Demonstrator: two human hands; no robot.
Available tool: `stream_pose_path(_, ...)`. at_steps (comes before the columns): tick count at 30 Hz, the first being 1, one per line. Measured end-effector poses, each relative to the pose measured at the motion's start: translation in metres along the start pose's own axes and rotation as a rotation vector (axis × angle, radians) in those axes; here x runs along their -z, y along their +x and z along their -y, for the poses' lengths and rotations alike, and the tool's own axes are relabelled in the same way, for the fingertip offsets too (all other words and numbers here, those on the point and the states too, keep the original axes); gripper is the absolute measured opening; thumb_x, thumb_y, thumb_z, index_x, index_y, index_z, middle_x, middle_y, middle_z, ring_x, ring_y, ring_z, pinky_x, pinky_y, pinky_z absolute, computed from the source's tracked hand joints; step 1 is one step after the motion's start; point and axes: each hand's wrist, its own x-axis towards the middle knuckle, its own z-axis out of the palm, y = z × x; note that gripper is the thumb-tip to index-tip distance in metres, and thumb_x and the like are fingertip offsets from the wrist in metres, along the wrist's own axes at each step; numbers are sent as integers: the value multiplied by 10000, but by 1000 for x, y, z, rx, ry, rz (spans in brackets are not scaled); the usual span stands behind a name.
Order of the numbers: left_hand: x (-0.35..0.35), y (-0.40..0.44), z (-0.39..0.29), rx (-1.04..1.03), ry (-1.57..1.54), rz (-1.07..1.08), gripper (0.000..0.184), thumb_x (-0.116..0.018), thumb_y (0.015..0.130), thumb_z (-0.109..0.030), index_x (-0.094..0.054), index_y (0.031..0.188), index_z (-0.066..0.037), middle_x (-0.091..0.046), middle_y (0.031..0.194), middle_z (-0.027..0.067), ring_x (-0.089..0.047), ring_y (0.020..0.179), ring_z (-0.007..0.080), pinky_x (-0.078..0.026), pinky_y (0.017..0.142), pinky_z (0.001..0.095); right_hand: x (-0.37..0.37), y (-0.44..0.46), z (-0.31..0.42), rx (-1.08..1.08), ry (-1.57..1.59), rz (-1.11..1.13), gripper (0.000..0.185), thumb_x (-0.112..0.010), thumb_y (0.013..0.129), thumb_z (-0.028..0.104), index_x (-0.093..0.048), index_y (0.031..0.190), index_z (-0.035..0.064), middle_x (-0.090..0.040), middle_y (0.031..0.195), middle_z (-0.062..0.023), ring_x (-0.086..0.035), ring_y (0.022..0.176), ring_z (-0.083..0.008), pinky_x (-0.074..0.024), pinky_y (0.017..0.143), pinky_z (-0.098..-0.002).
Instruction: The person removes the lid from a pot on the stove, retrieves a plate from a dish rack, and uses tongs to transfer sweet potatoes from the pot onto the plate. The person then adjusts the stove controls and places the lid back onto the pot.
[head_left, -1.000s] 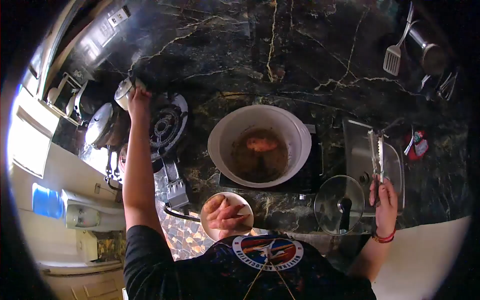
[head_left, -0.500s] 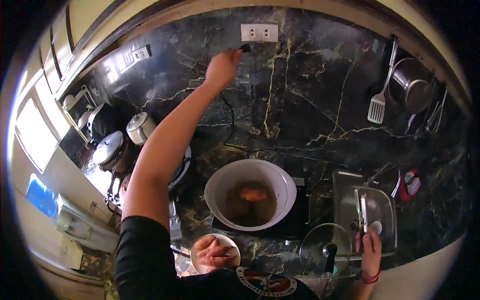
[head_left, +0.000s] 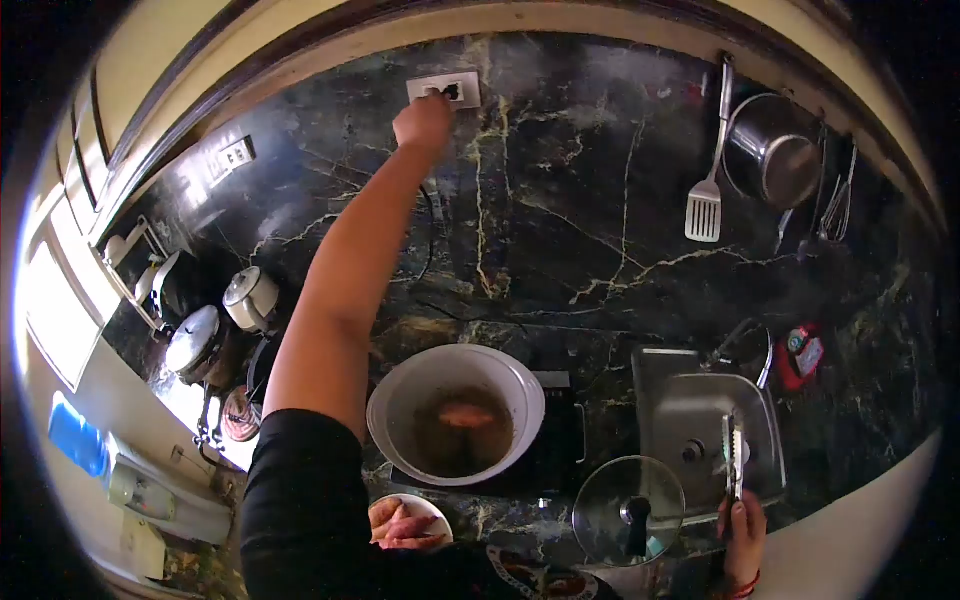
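Observation:
My left hand (head_left: 424, 122) reaches up to the wall outlet (head_left: 473, 91), its fingers closed on a black plug (head_left: 451, 91) at the sockets; whether the prongs are fully in is hidden. A dark cord hangs below the wrist. In my right hand (head_left: 743, 532), metal tongs (head_left: 734, 450) point away from me over the sink (head_left: 660, 400). On the black cooktop (head_left: 560, 425) stands a large pale pot (head_left: 380, 412), holding brown liquid and a reddish piece. Close to my body, a white plate (head_left: 442, 518) carries several reddish, elongated pieces (head_left: 400, 525).
A glass lid (head_left: 598, 510) with a black knob lies between cooktop and sink. A slotted turner (head_left: 704, 212), a saucepan (head_left: 780, 155) and a whisk (head_left: 837, 212) hang on the wall. A lidded pot (head_left: 195, 342) and a pale canister (head_left: 250, 298) stand at left.
My left hand has brought the plug up to the outlet. The view has shifted, so most things appear farther left. My right hand still holds the tongs over the sink.

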Motion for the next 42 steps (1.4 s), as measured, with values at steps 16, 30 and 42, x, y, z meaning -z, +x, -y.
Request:
stream_pose_path(16,28,-60,9,-345,-74,-166,375,-532,905,-314,-560,1119,-7,-577,1078,231,-596,946,385,-495,780,464,-6,5,-14,-29,-26,108,268,-500,950,192,-557,1132,3,-589,874,-46,-457,650,-82,-369,580,-220)
stream_pose_path(30,-73,-373,64,-752,-29,1161,547,-511,845,-542,-663,1020,-47,-649,1009,189,-596,981,372,-453,905,437,-38,-6,-3,26,-22,246,293,-460,957,171,-521,1181,-8,-580,887,-45,-455,641,-73,-377,571,-218)
stream_pose_path(42,-3,-331,75,-394,-12,943,276,-639,805,-359,-699,843,-92,-671,818,147,-654,782,314,-515,709,427,-39,-27,-4,21,-7,198,272,-467,957,184,-529,1146,-1,-573,880,-47,-440,626,-75,-364,554,-220)
